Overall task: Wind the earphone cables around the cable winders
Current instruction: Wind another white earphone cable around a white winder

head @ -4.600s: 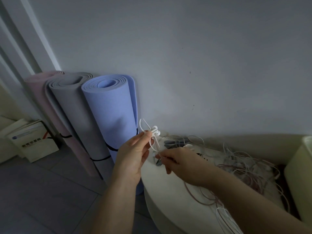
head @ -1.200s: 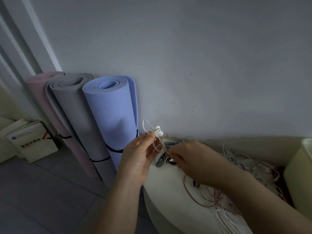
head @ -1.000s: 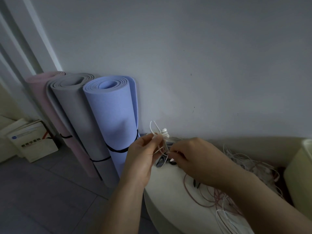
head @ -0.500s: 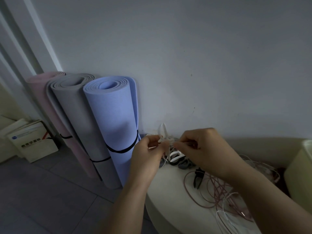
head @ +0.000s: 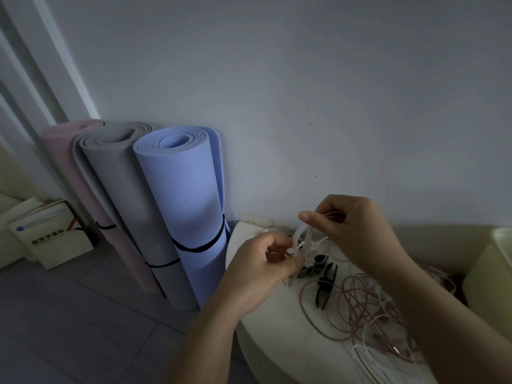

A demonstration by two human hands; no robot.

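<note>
A black cable winder (head: pixel 325 284) lies flat on the pale round surface (head: pixel 277 328), and everything else sits around it. Touching its far end is a grey cable winder (head: pixel 312 268), partly covered by the hands. To its right, loops of pink cable (head: pixel 357 300) sprawl in a tangle with no clear ends, and nearer the camera a loose white cable (head: pixel 370 360) runs off the bottom edge. Just above and left of the black winder, the left hand (head: pixel 263 264) hangs over the edge of the surface. Its fingers (head: pixel 277 241) are curled tight and pinch a white cable winder (head: pixel 300 242), which stands nearly upright. Above and to the right of the black winder, the right hand (head: pixel 352 231) has thumb and fingers closed on the white earphone cable (head: pixel 320 241). Its thin strands run down to the white winder. How many turns lie on that winder is hard to tell, since the strands are fine and the light is dim. The right forearm hides much of the tangle. Far left of the black winder, a blue mat (head: pixel 188 203), a grey mat (head: pixel 124 189) and a pink mat (head: pixel 69 128) stand rolled against the wall (head: pixel 304 92). A box (head: pixel 52 239) sits on the floor beyond them. A pale container (head: pixel 490 273) at the far right is cut off by the frame.
</note>
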